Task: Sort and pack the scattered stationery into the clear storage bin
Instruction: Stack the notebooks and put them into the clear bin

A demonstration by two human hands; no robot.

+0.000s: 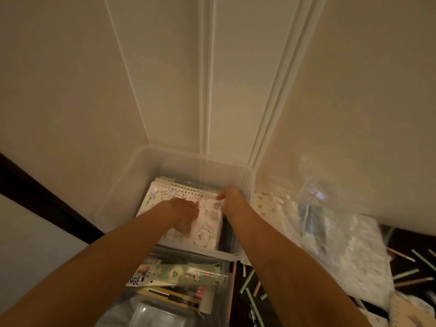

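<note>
The clear plastic storage bin with rounded corners (118,197) sits in the middle of the frame, against a cream wall with raised white moulding (207,90). Its translucent walls are smooth and slightly cloudy, and its near rim is thick. Inside it lies a pale spiral-bound notebook with line-drawn cartoon figures on its cover (160,197). The notebook's row of punched holes and wire loops runs along the far edge, and the edges of more bound pads show beneath it. A soft, glossy pale packet printed with similar cartoons (210,230) rests on the cover's right half. The left hand (186,212) lies on the cover with bent fingers; whether they pinch anything cannot be told. The right hand (232,199) grips the notebook's far right corner at the spiral edge, thumb on top. Just below the bin, at bottom centre, a second clear plastic box (227,279) holds flat packaged items, among them a green printed packet (188,273). To the right a crinkled transparent plastic bag (342,232) lies partly over the dark table (238,310), where thin pale green sticks (250,300) are scattered.
</note>
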